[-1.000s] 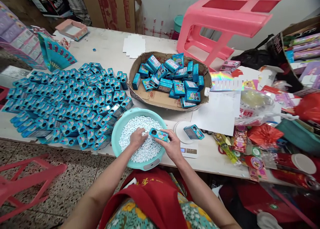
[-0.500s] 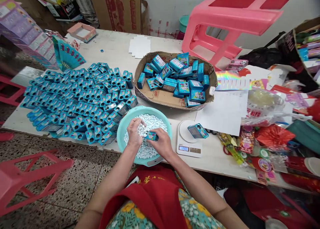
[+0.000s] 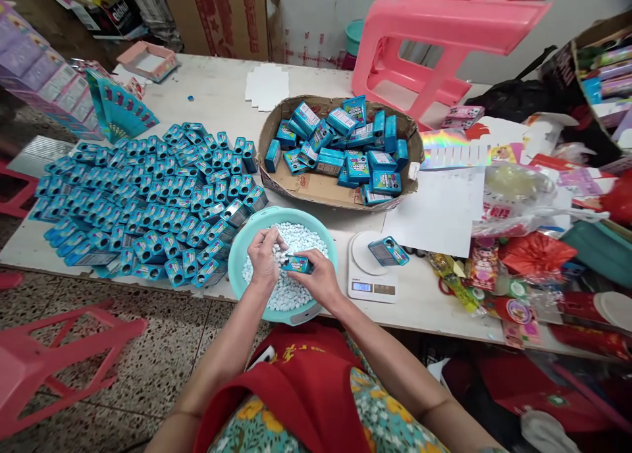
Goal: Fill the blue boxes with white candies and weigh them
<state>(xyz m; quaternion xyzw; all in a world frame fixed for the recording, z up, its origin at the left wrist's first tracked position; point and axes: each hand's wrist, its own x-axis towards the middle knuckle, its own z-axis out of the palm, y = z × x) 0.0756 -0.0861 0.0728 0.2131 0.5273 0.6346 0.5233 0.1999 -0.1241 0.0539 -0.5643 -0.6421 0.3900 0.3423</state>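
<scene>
A teal basin full of small white candies stands at the table's front edge. Over it, my left hand is closed round some of the white candies. My right hand grips a small blue box, held on its side with one end toward my left fingers. To the right, a white digital scale has another blue box on its plate, and its display is lit. Many blue boxes with round holes stand in rows on the left.
Behind the basin, a cardboard tray holds several blue boxes. A pink stool lies at the back. White sheets, bags and a red wrapper crowd the right. Another pink stool stands at the lower left.
The whole view has shifted slightly, so the table things sit a little further left and up. Both hands stay over the basin, with the box and candies still held.
</scene>
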